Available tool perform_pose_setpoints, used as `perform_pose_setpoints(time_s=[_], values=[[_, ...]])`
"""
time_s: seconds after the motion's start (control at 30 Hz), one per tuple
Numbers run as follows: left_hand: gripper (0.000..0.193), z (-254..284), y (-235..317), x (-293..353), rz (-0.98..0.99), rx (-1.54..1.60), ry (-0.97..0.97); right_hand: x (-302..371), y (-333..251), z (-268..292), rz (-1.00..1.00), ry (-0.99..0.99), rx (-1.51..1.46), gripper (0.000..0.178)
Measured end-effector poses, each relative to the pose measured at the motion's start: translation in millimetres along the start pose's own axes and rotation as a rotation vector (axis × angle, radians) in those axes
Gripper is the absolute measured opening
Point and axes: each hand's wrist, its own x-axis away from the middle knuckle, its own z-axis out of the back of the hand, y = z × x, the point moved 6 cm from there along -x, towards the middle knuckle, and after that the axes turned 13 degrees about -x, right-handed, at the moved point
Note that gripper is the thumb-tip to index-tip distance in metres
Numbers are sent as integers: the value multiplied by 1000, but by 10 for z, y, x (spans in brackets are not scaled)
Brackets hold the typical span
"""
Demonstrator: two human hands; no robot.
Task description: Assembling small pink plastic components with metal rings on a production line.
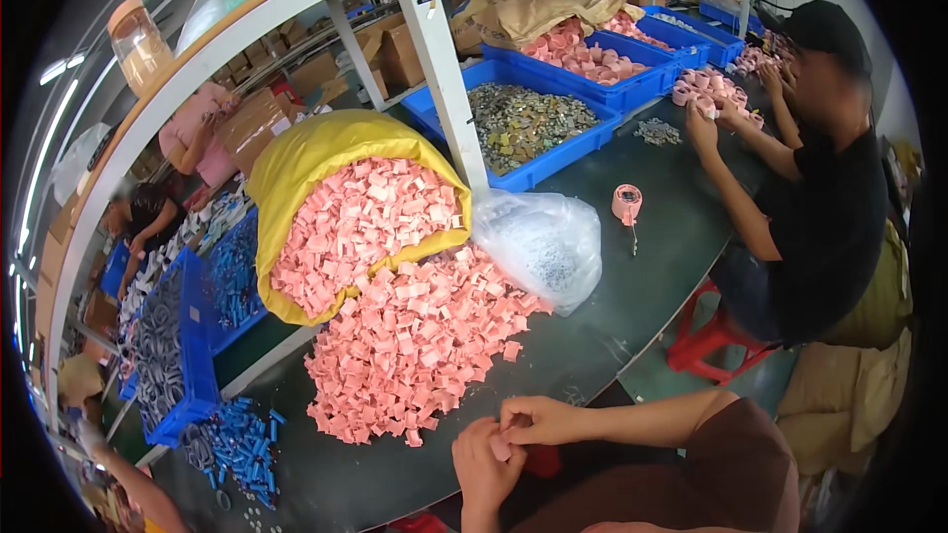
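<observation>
Near the table's front edge, my left hand (482,466) holds a small pink plastic piece (501,447) between thumb and fingers. My right hand (538,421) meets it from the right, its fingers pinched together just above the piece; whatever lies in that pinch is hidden. Ahead and to the left, a large heap of similar pink plastic pieces (405,345) covers the table. More of them fill a yellow sack (272,188) lying on its side, its mouth toward me. Beside the sack rests a clear plastic bag (543,242) of small parts.
A pink round part (626,203) with a dangling strip stands on the dark green table (592,336). Blue bins (568,150) line the back. A white shelf post (439,69) rises behind the sack. Blue cylinders (242,449) lie at left; a co-worker (820,168) sits at right.
</observation>
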Motion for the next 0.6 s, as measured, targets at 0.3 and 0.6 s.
perform_pose_setpoints(time_s=[0.3, 0.6], values=[[39, 10, 17, 43, 23, 22, 99, 115, 101, 109, -222, 50, -374, 19], [38, 34, -72, 67, 38, 132, 111, 51, 42, 95, -208, -29, -327, 14]])
